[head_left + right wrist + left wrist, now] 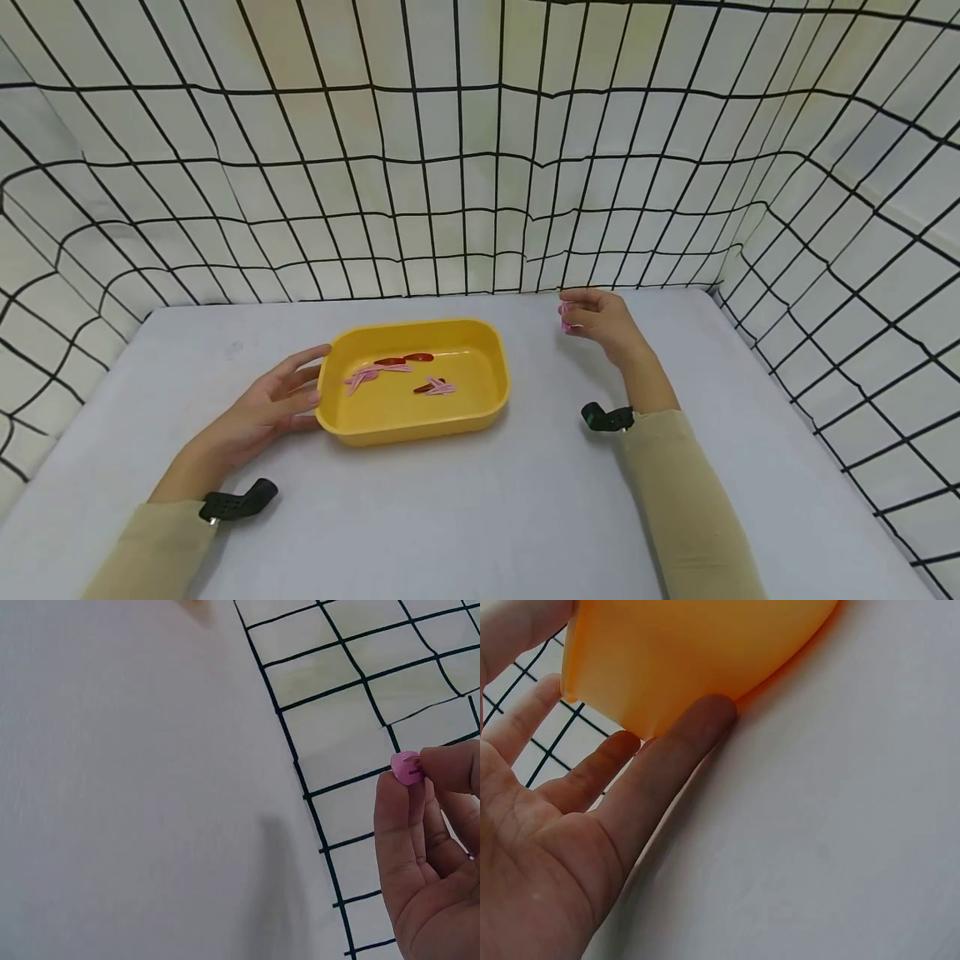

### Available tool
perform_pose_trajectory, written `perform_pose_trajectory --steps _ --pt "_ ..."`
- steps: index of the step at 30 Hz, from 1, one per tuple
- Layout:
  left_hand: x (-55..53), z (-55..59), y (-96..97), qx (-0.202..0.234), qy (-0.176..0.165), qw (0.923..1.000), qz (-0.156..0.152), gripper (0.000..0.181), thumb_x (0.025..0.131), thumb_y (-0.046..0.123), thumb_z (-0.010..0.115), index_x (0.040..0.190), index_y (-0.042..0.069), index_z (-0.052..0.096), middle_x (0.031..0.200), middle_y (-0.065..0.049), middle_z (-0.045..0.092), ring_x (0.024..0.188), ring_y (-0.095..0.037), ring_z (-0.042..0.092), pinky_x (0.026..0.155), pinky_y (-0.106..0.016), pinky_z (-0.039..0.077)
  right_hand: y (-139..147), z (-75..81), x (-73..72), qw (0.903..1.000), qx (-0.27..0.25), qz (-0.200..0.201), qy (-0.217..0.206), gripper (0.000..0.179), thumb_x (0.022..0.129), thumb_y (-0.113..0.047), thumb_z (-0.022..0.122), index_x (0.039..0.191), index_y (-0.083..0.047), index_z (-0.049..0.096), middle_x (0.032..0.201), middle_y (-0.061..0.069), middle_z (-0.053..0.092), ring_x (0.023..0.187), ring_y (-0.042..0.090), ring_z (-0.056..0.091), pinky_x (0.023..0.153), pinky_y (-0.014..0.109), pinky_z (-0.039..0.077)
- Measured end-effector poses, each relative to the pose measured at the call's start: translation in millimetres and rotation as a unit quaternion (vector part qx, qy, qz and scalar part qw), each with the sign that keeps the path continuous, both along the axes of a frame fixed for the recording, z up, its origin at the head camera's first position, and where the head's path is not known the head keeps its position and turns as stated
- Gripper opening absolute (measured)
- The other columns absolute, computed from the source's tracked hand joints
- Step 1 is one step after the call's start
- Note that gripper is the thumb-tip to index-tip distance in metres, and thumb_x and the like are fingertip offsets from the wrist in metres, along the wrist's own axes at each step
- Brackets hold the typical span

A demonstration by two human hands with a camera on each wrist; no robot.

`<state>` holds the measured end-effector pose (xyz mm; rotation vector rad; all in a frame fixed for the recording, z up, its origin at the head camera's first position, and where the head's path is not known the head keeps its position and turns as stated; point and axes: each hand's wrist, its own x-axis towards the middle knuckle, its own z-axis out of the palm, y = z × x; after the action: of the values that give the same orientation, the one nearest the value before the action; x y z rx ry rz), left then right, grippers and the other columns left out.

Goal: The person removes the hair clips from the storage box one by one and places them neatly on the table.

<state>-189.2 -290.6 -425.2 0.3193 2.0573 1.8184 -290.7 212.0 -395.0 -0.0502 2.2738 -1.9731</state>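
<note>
Right hand (606, 323) pinches a small pink piece (406, 768) between thumb and fingers, above the desk (480, 517), right of the yellow tray (420, 431) and apart from it; left hand (270, 408), fingers mostly extended, unclenched, touches the tray's left end; other pink pieces (362, 379) and dark red pieces (418, 357) lie inside

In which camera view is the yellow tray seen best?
The head view: the yellow tray shows nearly whole, with small pieces inside. The left wrist view shows only part of its outer wall, touched by the left hand. The right wrist view has a blurred orange patch, too unclear to identify.
</note>
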Motion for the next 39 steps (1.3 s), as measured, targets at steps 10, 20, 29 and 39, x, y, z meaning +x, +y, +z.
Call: perform_pose_trajectory --steps 10,20,29,39 --pt "-3.8 1.0 15.6 0.006 -0.001 1.0 -0.007 0.065 0.101 0.009 0.056 0.157 0.022 0.026 0.16 -0.024 0.019 0.122 -0.009 0.057 0.091 -0.036 0.058 28 -21.0 -3.8 0.9994 0.023 0.001 -0.026 0.04 0.097 -0.003 0.061 0.136 0.006 0.054 0.132 0.026 0.055 0.103 0.018 0.063 0.086 0.027 0.058" --pt "-4.9 -12.1 25.8 0.004 -0.003 1.0 0.006 0.065 0.102 0.016 0.056 0.158 0.026 0.025 0.162 -0.022 0.019 0.119 -0.012 0.06 0.091 -0.038 0.058 25 -34.0 2.2 0.9921 0.114 0.023 -0.046 0.036 0.092 -0.006 0.067 0.128 -0.002 0.064 0.124 0.015 0.064 0.094 0.015 0.063 0.082 0.025 0.058" --pt "-4.8 -5.6 27.3 0.007 0.003 1.0 -0.005 0.063 0.104 0.014 0.052 0.159 0.027 0.023 0.162 -0.024 0.017 0.119 -0.011 0.06 0.091 -0.036 0.058 36 -29.4 6.0 0.9856 0.148 0.042 -0.07 0.035 0.092 -0.006 0.067 0.127 -0.001 0.064 0.124 0.016 0.063 0.093 0.017 0.062 0.079 0.026 0.059" --pt "-5.1 -5.6 32.7 0.008 0.002 1.0 0.0 0.063 0.104 0.016 0.052 0.159 0.026 0.022 0.161 -0.025 0.017 0.117 -0.009 0.061 0.09 -0.035 0.058 35 -21.1 7.0 0.9818 0.175 0.034 -0.065 0.033 0.091 -0.006 0.069 0.123 -0.001 0.066 0.111 0.014 0.064 0.091 0.02 0.063 0.076 0.026 0.059"
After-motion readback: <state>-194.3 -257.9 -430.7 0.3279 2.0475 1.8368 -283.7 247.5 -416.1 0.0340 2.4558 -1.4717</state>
